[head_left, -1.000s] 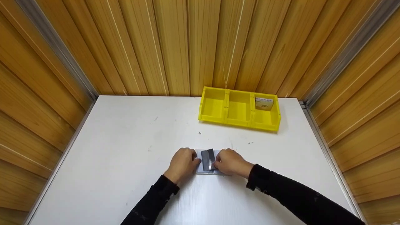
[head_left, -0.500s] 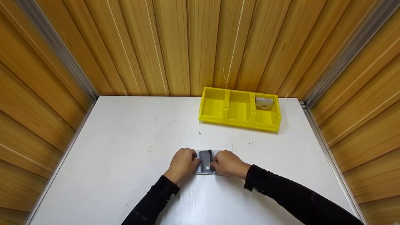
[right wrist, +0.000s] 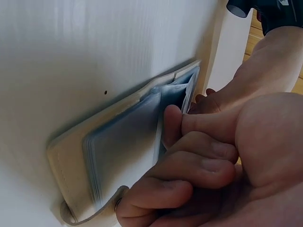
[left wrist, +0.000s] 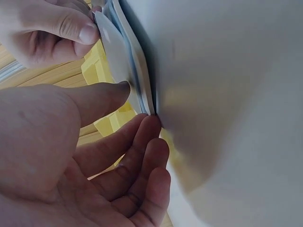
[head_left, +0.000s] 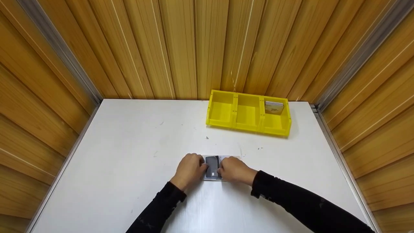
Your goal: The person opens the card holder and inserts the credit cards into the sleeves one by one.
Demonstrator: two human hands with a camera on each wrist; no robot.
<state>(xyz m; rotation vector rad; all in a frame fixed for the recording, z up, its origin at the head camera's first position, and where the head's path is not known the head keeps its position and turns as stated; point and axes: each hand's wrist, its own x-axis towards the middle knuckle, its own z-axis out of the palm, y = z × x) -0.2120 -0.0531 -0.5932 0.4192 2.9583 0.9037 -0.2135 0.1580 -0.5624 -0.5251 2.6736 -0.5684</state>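
An unfolded card holder with a cream cover [right wrist: 66,165] lies on the white table, its stack of clear plastic sleeves [right wrist: 125,146] spread out. On its left half, in the head view, is a dark grey card [head_left: 212,163] with a small pale square near its lower end. My left hand [head_left: 190,169] pinches the holder's left edge, thumb [left wrist: 106,97] on the sleeve side and fingertips at the cover. At the card's right edge my right hand [head_left: 235,170] pinches it between thumb and curled fingers, which partly hide it. A strap with a snap [right wrist: 99,215] curls at the holder's edge.
A yellow bin [head_left: 248,127] with three compartments stands at the back right of the table [head_left: 123,145]. Its right compartment holds a small upright stack of booklets or cards [head_left: 274,107]. Wood-look panels [head_left: 181,48] wall the table in.
The right hand and the dark card have shifted slightly left and down; the card, tilted before, now stands straighter over the holder's left half. The left hand keeps its place.
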